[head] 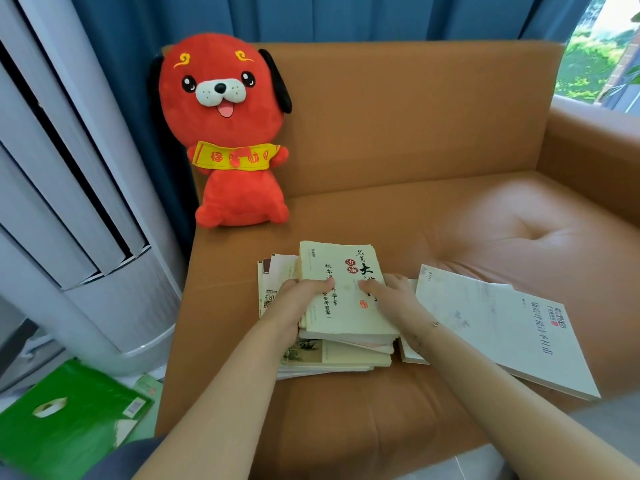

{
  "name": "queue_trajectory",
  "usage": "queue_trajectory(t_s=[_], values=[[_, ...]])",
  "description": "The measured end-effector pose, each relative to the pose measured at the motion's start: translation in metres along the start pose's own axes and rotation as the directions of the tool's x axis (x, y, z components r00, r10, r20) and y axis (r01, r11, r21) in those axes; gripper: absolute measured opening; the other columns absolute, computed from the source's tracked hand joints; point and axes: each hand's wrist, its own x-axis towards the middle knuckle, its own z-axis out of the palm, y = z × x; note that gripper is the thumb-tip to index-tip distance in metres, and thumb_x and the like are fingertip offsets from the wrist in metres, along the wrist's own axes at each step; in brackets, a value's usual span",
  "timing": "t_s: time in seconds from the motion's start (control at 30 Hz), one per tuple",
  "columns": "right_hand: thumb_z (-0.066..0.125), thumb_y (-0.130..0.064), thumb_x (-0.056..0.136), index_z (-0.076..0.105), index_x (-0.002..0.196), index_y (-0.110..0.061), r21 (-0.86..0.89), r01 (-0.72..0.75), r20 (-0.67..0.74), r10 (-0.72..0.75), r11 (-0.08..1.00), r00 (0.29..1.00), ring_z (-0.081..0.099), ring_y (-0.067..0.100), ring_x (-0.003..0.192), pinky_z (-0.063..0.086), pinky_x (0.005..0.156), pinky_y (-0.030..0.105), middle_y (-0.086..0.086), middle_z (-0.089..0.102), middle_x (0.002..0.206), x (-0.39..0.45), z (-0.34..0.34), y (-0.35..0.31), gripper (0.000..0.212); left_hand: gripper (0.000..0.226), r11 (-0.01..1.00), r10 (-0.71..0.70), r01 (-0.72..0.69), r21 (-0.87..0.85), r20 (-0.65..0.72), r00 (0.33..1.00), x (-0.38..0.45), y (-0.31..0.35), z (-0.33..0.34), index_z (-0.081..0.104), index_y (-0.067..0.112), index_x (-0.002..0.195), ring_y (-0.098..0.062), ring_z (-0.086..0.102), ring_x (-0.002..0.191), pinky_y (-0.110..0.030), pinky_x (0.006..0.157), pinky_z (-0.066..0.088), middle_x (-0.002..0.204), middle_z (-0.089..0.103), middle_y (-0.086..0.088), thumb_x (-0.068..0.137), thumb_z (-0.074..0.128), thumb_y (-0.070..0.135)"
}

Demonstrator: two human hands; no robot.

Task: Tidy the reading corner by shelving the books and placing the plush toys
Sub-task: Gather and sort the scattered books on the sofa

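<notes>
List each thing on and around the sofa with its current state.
Plush dog: upright, leaning against sofa back.
Book stack: untidy pile on the seat.
Top book: closed, gripped at both sides.
Left hand: gripping top book.
Right hand: gripping top book.
White book: closed, flat beside the stack.
Green book: closed, on the floor.

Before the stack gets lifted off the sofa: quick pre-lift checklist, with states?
1. Left hand grips stack left edge: ok.
2. Right hand on top book, fingers under the stack: cannot tell.
3. Stack edges squared: not ok, lower books jut out left and front.
4. Large white book gathered: not ok, lies apart on the right.
5. Red plush dog clear of the stack: ok.
</notes>
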Motion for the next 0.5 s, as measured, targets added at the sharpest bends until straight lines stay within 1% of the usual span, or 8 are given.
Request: queue_trajectory(t_s=[0.1,0.17,0.2,0.27,0.33,0.37,0.43,0.5], values=[[0.06,-0.028,0.089,0.052,0.124,-0.02,0.221,-0.107,0.109,0.085,0.969,0.99,0.069,0.024,0.095,0.058,0.08,0.038,0.004,0.068,0.113,-0.01,-0.01,0.009,0.036,0.052,1.0,-0.008,0.009,-0.014,0.024,1.0,-0.009,-0.006,0.011,0.056,0.011,0.125,-0.022,0.071,0.093,-0.029,0.065,0.055,0.107,0.073,-0.005,0.08,0.076,0.026],[0.06,-0.027,0.088,0.045,0.129,-0.025,0.223,-0.151,0.143,0.121,0.963,0.982,0.07,0.025,0.093,0.058,0.082,0.042,0.004,0.069,0.11,-0.013,-0.013,0.017,0.044,0.041,1.0,0.016,-0.016,0.013,0.009,1.0,-0.015,-0.009,0.017,0.058,0.011,0.12,-0.02,0.07,0.092,-0.028,0.064,0.055,0.106,0.071,-0.003,0.083,0.073,0.021],[0.06,-0.025,0.089,0.044,0.129,-0.025,0.216,-0.15,0.149,0.119,0.965,0.982,0.07,0.025,0.093,0.058,0.079,0.04,0.004,0.069,0.11,-0.016,-0.013,0.018,0.042,0.034,0.998,0.038,-0.037,0.044,-0.02,0.999,-0.019,-0.01,0.019,0.059,0.013,0.116,-0.018,0.068,0.091,-0.027,0.065,0.054,0.106,0.07,-0.001,0.085,0.071,0.02],[0.057,-0.022,0.092,0.046,0.125,-0.024,0.24,-0.15,0.152,0.115,0.959,0.982,0.069,0.023,0.09,0.058,0.068,0.032,0.003,0.069,0.108,-0.02,-0.009,0.017,0.036,0.023,0.975,0.124,-0.105,0.196,-0.088,0.988,-0.023,-0.01,0.02,0.059,0.02,0.11,-0.016,0.064,0.092,-0.027,0.072,0.053,0.104,0.067,0.004,0.088,0.067,0.024],[0.056,-0.017,0.093,0.048,0.124,-0.023,0.251,-0.141,0.162,0.102,0.958,0.982,0.068,0.02,0.087,0.055,0.062,0.028,0.002,0.069,0.106,-0.021,-0.005,0.015,0.033,0.013,0.884,0.215,-0.139,0.447,-0.123,0.969,-0.027,-0.009,0.018,0.057,0.026,0.103,-0.014,0.059,0.093,-0.025,0.077,0.047,0.101,0.062,0.01,0.092,0.061,0.03],[0.056,-0.015,0.093,0.049,0.125,-0.023,0.258,-0.132,0.176,0.088,0.957,0.981,0.068,0.02,0.087,0.056,0.063,0.028,0.002,0.069,0.107,-0.022,-0.003,0.013,0.034,0.014,0.845,0.234,-0.132,0.517,-0.136,0.963,-0.027,-0.009,0.015,0.056,0.024,0.104,-0.015,0.056,0.094,-0.024,0.078,0.043,0.102,0.059,0.009,0.093,0.06,0.032],[0.056,-0.012,0.093,0.048,0.129,-0.024,0.264,-0.12,0.214,0.063,0.957,0.975,0.068,0.021,0.091,0.057,0.07,0.03,0.003,0.068,0.111,-0.022,0.003,0.009,0.039,0.031,0.82,0.178,-0.046,0.57,-0.178,0.968,-0.03,-0.007,0.01,0.053,0.017,0.113,-0.019,0.052,0.103,-0.026,0.081,0.042,0.116,0.053,0.001,0.092,0.058,0.039],[0.057,-0.012,0.092,0.046,0.131,-0.023,0.244,-0.115,0.236,0.057,0.963,0.97,0.068,0.02,0.091,0.057,0.069,0.029,0.003,0.068,0.114,-0.021,0.011,0.006,0.042,0.055,0.709,0.172,0.07,0.701,-0.27,0.947,-0.033,-0.003,0.002,0.047,0.013,0.128,-0.026,0.037,0.127,-0.034,0.098,0.036,0.141,0.035,-0.007,0.089,0.056,0.05]])
